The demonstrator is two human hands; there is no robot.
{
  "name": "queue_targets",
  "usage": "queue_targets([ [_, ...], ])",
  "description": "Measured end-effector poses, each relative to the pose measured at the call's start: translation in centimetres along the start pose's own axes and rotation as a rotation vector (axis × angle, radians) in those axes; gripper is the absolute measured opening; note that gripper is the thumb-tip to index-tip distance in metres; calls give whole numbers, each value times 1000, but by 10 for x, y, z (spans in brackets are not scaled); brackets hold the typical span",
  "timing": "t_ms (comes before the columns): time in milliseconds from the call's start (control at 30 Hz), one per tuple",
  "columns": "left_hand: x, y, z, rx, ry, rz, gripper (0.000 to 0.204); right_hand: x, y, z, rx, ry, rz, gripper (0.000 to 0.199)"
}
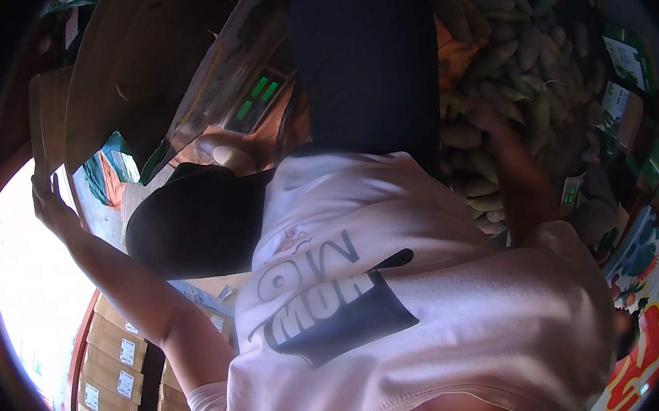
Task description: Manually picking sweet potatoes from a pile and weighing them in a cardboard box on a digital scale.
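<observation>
At the far left, my left hand [53, 208] is raised against the lower edge of a brown cardboard flap [50, 122], with fingers and thumb on either side of it. My right hand [484, 116] reaches down at the near side of a large heap of long green-yellow fruits [524, 89] that look like mangoes. Dim light blurs its fingers among the fruits, so I cannot make out whether it grasps one. Beside my bent leg lies a pale round thing [232, 157], partly in shadow.
A scale with a lit green display [259, 100] stands beyond my knee, and a second small green display [571, 191] glows at right. Sealed cartons [111, 366] are stacked at lower left. Green-and-white boxes [625, 63] line the right side. A large cardboard sheet [125, 67] leans at upper left.
</observation>
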State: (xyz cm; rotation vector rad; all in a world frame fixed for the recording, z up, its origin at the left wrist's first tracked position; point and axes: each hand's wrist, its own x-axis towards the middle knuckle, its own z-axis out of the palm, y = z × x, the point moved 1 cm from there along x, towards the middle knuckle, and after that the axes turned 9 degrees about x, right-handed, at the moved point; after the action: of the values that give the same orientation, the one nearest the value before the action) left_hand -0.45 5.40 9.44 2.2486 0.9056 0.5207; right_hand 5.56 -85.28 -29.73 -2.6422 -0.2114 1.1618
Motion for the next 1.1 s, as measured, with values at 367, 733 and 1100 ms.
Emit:
queue_targets([
  [367, -16, -106, -1, -163, -1, -391, 41, -45, -40, 56, -203, -221, 84, 54],
  [733, -12, -142, -6, -4, 45, -376, 42, -60, -54, 61, -518, -260, 218, 52],
  [1100, -23, -128, -1, 10, 126, -366, 34, -62, -53, 67, -518, -248, 217, 63],
])
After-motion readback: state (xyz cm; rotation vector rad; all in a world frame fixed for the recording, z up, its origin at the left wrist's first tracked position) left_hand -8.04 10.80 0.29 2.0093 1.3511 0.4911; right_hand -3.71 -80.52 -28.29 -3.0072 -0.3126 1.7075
